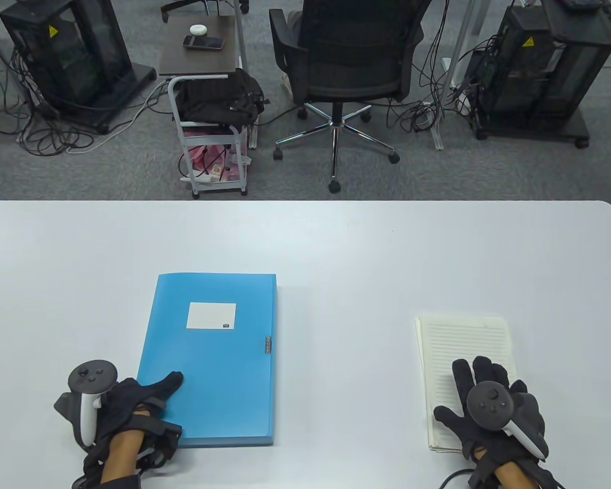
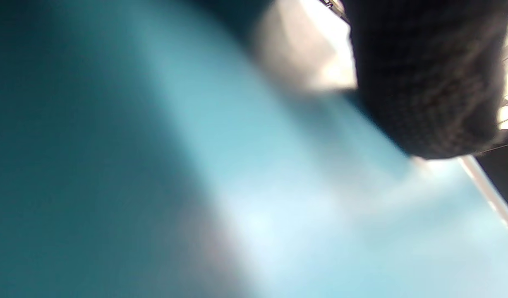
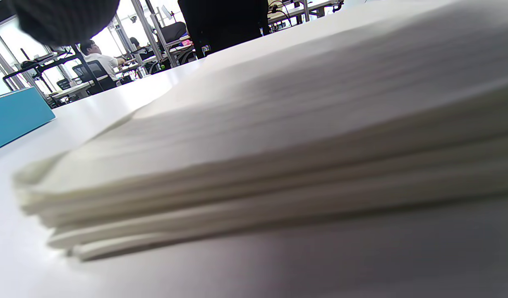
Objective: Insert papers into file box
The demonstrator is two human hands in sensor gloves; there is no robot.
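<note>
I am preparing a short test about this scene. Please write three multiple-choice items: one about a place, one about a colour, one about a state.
1. Where does the stack of papers lie?
A. on top of the file box
B. on the table, to the right of the file box
C. on the office chair

2. What colour is the file box?
A. blue
B. red
C. black

3. In what state is the file box?
A. open, with papers inside
B. standing upright
C. closed, lying flat

Answers:
1 B: the table view shows bare table between box and papers, with the right hand resting on the stack.
2 A: its cover is light blue with a white label.
3 C: the cover lies flat, the clasp sits at its right edge, and the left hand touches its near corner.
</note>
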